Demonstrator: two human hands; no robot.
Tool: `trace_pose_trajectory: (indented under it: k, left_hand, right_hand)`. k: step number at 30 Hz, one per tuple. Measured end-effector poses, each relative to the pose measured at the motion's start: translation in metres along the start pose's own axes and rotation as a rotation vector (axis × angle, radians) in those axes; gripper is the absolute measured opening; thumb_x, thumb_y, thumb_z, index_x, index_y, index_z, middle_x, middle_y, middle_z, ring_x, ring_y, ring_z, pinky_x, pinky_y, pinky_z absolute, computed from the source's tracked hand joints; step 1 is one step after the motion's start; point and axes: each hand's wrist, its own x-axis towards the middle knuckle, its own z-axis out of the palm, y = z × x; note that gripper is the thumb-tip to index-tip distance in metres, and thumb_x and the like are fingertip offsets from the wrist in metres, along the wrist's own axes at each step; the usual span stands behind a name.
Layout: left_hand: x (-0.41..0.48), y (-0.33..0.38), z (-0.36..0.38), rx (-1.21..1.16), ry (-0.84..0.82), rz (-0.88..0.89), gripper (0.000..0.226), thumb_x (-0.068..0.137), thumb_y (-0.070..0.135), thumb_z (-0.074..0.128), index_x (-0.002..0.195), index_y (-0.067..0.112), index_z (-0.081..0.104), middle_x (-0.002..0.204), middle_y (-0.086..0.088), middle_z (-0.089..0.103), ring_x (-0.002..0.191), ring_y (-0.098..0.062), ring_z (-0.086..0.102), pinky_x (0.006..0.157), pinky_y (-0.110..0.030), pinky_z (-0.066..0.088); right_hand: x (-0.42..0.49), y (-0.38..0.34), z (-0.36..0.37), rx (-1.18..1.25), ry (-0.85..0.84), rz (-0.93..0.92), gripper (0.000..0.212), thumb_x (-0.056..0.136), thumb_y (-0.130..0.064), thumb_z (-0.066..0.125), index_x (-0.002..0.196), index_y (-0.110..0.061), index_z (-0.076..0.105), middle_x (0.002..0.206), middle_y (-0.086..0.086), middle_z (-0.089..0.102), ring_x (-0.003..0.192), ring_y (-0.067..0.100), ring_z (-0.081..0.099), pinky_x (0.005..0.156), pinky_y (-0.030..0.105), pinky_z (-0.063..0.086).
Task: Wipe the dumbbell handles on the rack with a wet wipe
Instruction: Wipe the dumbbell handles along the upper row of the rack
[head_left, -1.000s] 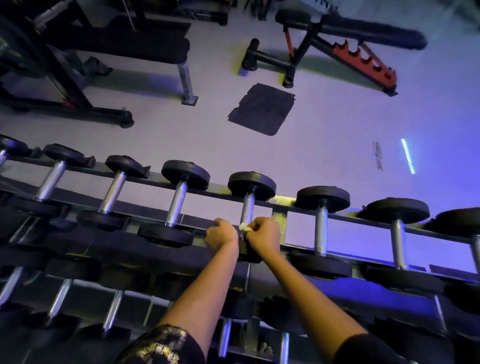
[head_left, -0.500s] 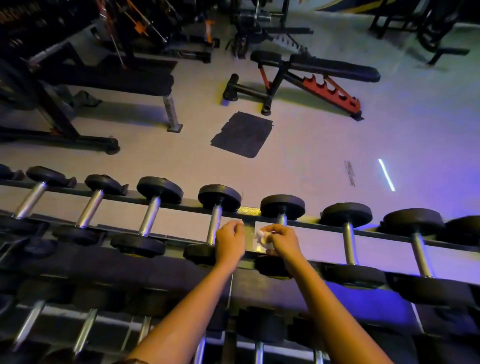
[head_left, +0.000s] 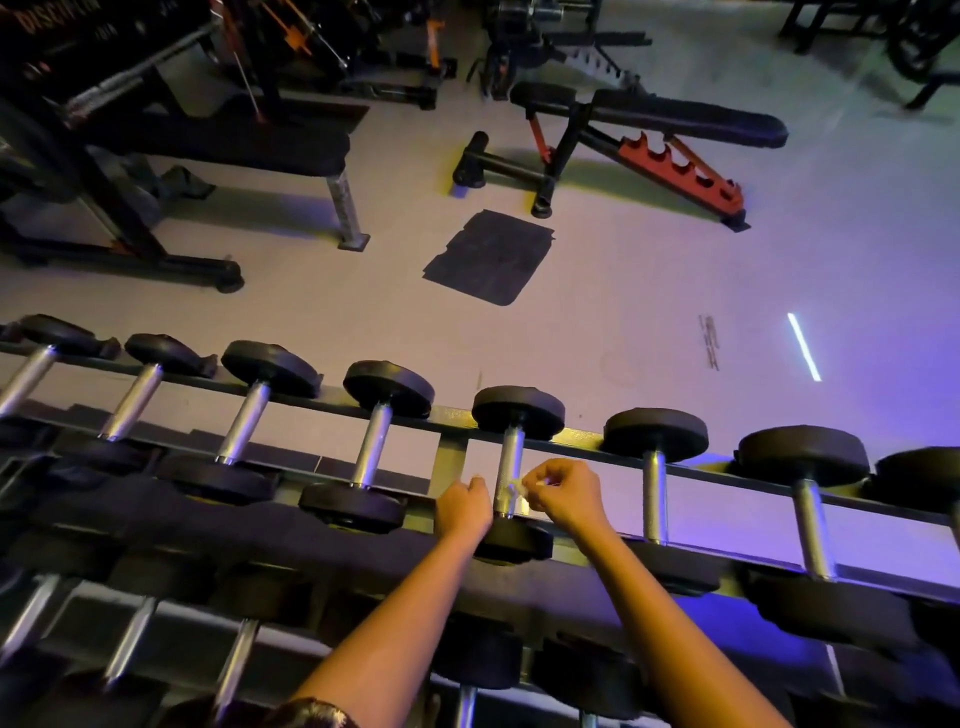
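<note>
The right hand (head_left: 569, 493) pinches the limp white wet wipe (head_left: 518, 488) at the rigid chrome dumbbell handle (head_left: 510, 457). The left hand (head_left: 462, 506) curls beside it, grip unclear.

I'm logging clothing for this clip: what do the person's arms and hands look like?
The left hand and right hand are bare, forearms too; no gloves or watch show. A dark sleeve with a pale speckled pattern covers the left upper arm.
</note>
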Motion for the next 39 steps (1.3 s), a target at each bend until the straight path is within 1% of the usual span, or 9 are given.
trace_pose_trajectory:
  k: [3,6,13,18,21,24,28,33,39]
  left_hand:
    - [0.0,0.0,0.008,-0.09,0.122,-0.041,0.035,0.101,0.035,0.041,0.098,0.008,0.064,0.097,-0.008,0.061,0.084,-0.019,0.052,0.068,-0.03,0.036]
    - [-0.002,0.0,0.01,-0.162,0.199,-0.024,0.029,0.101,0.033,0.041,0.085,0.017,0.059,0.088,-0.003,0.058,0.075,-0.014,0.05,0.064,-0.028,0.036]
    - [0.0,0.001,0.009,-0.152,0.214,-0.009,0.033,0.103,0.028,0.038,0.105,0.008,0.065,0.09,-0.004,0.053,0.082,-0.016,0.048,0.069,-0.029,0.035]
    - [-0.001,0.002,0.008,-0.198,0.225,-0.032,0.026,0.102,0.027,0.04,0.086,0.016,0.058,0.086,-0.004,0.057,0.078,-0.017,0.05,0.068,-0.029,0.037]
    - [0.0,-0.001,0.009,-0.188,0.219,-0.025,0.027,0.101,0.028,0.041,0.084,0.017,0.058,0.081,-0.002,0.056,0.074,-0.015,0.051,0.066,-0.028,0.038]
    - [0.003,-0.004,0.011,-0.188,0.212,-0.015,0.029,0.101,0.029,0.041,0.082,0.017,0.06,0.079,-0.002,0.058,0.072,-0.014,0.053,0.064,-0.028,0.041]
    - [0.005,-0.004,0.012,-0.2,0.202,-0.013,0.03,0.1,0.028,0.042,0.08,0.015,0.061,0.077,-0.003,0.059,0.072,-0.016,0.055,0.064,-0.029,0.044]
    - [0.005,-0.004,0.011,-0.207,0.193,-0.024,0.031,0.1,0.027,0.042,0.08,0.014,0.061,0.075,-0.003,0.058,0.071,-0.016,0.056,0.062,-0.029,0.045]
    - [0.006,-0.006,0.011,-0.207,0.184,-0.027,0.034,0.099,0.026,0.042,0.079,0.012,0.065,0.075,-0.006,0.06,0.071,-0.019,0.058,0.061,-0.028,0.045]
  right_hand:
    - [0.005,0.007,0.005,-0.032,-0.005,-0.033,0.028,0.08,-0.01,0.076,0.105,-0.014,0.064,0.096,0.006,0.068,0.085,0.019,0.068,0.073,0.027,0.059]
    - [0.009,0.008,0.008,-0.061,0.119,-0.117,0.021,0.086,-0.016,0.071,0.107,-0.012,0.067,0.096,0.001,0.068,0.084,0.01,0.063,0.068,0.011,0.047]
    - [0.032,-0.012,0.023,-0.065,0.266,-0.187,0.022,0.091,-0.015,0.065,0.111,-0.008,0.07,0.101,0.006,0.07,0.087,0.012,0.061,0.072,0.014,0.044]
    - [0.038,-0.011,0.031,-0.251,0.169,-0.111,0.02,0.09,-0.014,0.065,0.108,-0.005,0.07,0.105,0.012,0.069,0.097,0.025,0.066,0.081,0.025,0.05]
    - [0.021,-0.005,0.032,-0.324,0.062,-0.07,0.02,0.088,-0.013,0.068,0.106,-0.004,0.071,0.11,0.012,0.069,0.1,0.023,0.066,0.083,0.027,0.053]
    - [0.002,0.01,0.028,-0.337,-0.006,-0.048,0.011,0.086,-0.011,0.069,0.095,-0.006,0.073,0.099,0.009,0.071,0.09,0.017,0.065,0.076,0.022,0.051]
    - [0.012,0.008,0.025,-0.211,0.108,-0.076,0.007,0.085,-0.014,0.072,0.091,-0.009,0.071,0.087,0.004,0.069,0.076,0.008,0.06,0.063,0.01,0.043]
    - [0.053,-0.023,0.027,-0.037,0.307,-0.085,0.006,0.088,-0.012,0.069,0.09,-0.008,0.072,0.083,0.004,0.069,0.077,0.015,0.064,0.065,0.015,0.047]
    - [0.025,-0.011,0.028,-0.213,0.142,-0.081,0.007,0.087,-0.011,0.068,0.09,-0.006,0.073,0.081,-0.001,0.064,0.077,0.01,0.06,0.072,0.017,0.047]
